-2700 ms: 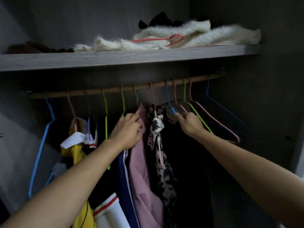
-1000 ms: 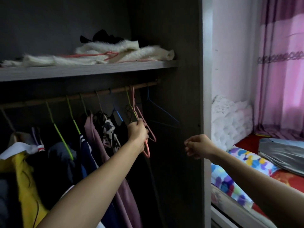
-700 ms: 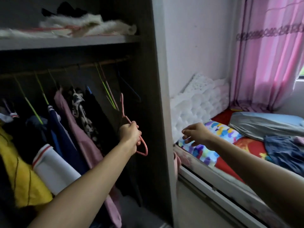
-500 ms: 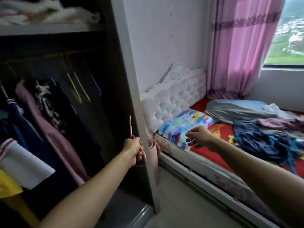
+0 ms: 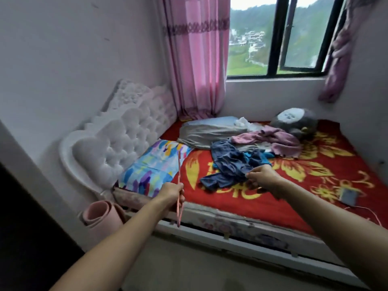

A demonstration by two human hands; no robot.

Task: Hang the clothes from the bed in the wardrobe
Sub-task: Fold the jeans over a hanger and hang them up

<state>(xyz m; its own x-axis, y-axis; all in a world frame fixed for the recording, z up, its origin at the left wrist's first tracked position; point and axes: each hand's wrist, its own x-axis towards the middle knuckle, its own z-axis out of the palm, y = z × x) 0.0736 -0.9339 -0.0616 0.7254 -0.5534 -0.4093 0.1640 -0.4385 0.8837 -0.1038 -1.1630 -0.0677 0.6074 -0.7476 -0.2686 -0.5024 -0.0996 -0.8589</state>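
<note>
Pink hanger (image 5: 179,166) taken off wardrobe rail, now gripped upright by left hand (image 5: 171,194); view swung to bed (image 5: 310,185); blue garment (image 5: 231,166) lying mid-bed, edge pinched by right hand (image 5: 262,179); pickup judged begun, hanging not yet done.

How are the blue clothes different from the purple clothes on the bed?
The blue clothes are dark blue; the purple clothes are pale purple. The blue clothes lie nearer, and the right hand pinches their edge; the purple clothes lie farther back, beside the grey plush toy, untouched. Both are crumpled on the red bed.
</note>
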